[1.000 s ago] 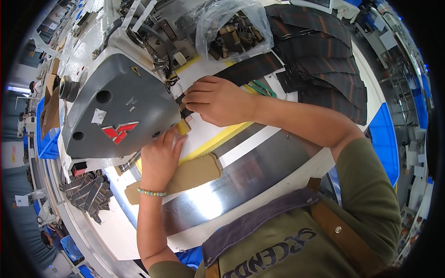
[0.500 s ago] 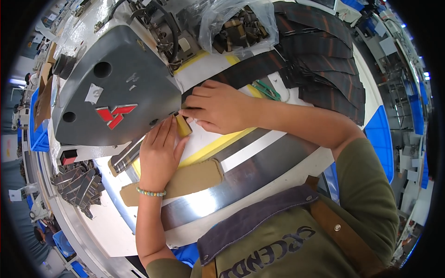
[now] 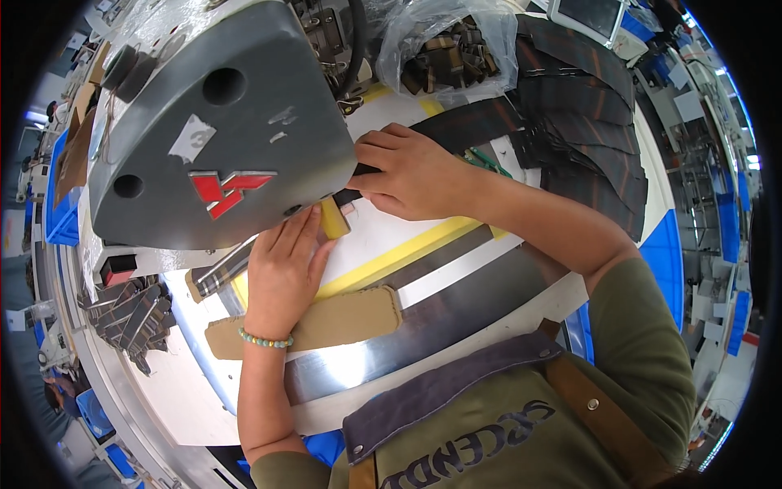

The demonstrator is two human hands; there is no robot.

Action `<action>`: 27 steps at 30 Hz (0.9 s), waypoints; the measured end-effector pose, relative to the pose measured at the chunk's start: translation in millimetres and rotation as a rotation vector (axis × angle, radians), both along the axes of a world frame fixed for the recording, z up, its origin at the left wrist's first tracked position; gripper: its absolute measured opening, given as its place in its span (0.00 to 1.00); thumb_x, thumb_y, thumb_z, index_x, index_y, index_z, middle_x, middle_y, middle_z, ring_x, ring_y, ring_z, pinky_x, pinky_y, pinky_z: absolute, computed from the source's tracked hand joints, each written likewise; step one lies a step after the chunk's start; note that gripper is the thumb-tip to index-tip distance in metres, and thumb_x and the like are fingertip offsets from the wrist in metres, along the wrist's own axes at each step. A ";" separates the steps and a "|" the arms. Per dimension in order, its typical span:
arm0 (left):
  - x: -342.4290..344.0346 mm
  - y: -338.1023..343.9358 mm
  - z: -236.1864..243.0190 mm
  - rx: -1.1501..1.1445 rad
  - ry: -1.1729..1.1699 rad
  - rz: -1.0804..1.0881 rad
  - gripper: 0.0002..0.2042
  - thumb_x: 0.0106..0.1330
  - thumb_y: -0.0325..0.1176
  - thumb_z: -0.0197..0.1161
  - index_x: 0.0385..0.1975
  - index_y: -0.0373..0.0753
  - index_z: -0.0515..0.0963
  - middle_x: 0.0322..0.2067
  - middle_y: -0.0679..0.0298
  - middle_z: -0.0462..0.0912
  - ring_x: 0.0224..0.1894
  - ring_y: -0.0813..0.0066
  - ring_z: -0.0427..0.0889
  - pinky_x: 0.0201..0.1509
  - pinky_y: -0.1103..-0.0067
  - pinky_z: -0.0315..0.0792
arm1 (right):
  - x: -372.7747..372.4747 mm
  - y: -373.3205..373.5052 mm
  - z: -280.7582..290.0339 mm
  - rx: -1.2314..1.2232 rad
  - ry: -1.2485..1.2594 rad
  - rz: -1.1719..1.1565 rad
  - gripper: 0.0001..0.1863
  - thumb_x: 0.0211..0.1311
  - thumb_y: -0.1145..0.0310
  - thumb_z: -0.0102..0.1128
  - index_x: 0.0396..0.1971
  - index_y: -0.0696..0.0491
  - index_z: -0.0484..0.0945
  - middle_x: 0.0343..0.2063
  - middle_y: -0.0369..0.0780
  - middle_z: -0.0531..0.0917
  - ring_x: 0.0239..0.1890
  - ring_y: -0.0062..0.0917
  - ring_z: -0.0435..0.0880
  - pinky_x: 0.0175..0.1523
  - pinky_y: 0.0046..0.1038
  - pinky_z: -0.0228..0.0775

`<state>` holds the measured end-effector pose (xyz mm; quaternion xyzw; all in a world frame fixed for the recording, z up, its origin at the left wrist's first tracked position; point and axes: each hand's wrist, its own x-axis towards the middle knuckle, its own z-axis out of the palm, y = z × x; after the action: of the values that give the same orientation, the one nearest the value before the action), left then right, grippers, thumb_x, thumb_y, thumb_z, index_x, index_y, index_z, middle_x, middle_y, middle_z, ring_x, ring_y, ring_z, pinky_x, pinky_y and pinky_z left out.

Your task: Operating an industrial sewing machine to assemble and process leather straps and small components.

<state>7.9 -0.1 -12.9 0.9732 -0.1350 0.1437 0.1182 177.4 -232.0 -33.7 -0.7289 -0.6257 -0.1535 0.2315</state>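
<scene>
The grey sewing machine head (image 3: 244, 138), with a red emblem, overhangs the worktable at upper left. My left hand (image 3: 281, 269) lies beneath its edge, fingers extended flat beside a small yellow block (image 3: 334, 220). My right hand (image 3: 407, 175) has its fingers curled on a dark strip (image 3: 349, 194) at the machine's edge; its fingertips are partly hidden. Behind it a long dark striped band (image 3: 472, 122) crosses the white surface, with green-handled snips (image 3: 494, 165) alongside. A tan padded piece (image 3: 358, 318) lies below my left hand.
Fanned dark striped fabric (image 3: 578, 138) covers the right side, below a clear bag (image 3: 444, 57) of plaid pieces. A pile of plaid straps (image 3: 130, 322) sits at left. Blue bins (image 3: 664, 269) flank the table; other workstations line both edges.
The view has shifted, so the machine head looks larger and further right. My right hand has moved slightly up, away from my left fingertips; my left hand remains beside the yellow block.
</scene>
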 end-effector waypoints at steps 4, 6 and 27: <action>-0.1 0.0 -0.2 0.015 0.017 0.000 0.26 0.63 0.31 0.76 0.62 0.31 0.82 0.65 0.54 0.84 0.64 0.52 0.83 0.69 0.63 0.78 | -1.8 1.3 0.2 -0.010 0.034 -0.014 0.15 0.62 0.66 0.70 0.48 0.49 0.92 0.49 0.36 0.83 0.54 0.30 0.81 0.59 0.36 0.75; -0.2 0.1 -0.2 0.009 -0.004 -0.004 0.27 0.63 0.31 0.75 0.63 0.31 0.82 0.65 0.54 0.84 0.64 0.51 0.83 0.69 0.63 0.78 | -2.5 1.8 0.5 -0.007 0.033 -0.014 0.15 0.62 0.66 0.70 0.49 0.49 0.92 0.49 0.36 0.83 0.54 0.30 0.81 0.59 0.37 0.75; 0.2 0.6 -1.3 -0.006 0.002 0.009 0.28 0.65 0.33 0.75 0.65 0.30 0.80 0.65 0.54 0.83 0.63 0.52 0.81 0.68 0.63 0.76 | -0.5 3.2 3.3 -0.022 -0.032 -0.039 0.16 0.59 0.69 0.70 0.48 0.52 0.90 0.50 0.36 0.84 0.55 0.32 0.84 0.59 0.38 0.77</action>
<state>8.1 0.5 -14.2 0.9736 -0.1298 0.1438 0.1206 176.9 -228.7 -30.4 -0.7409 -0.6166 -0.1627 0.2106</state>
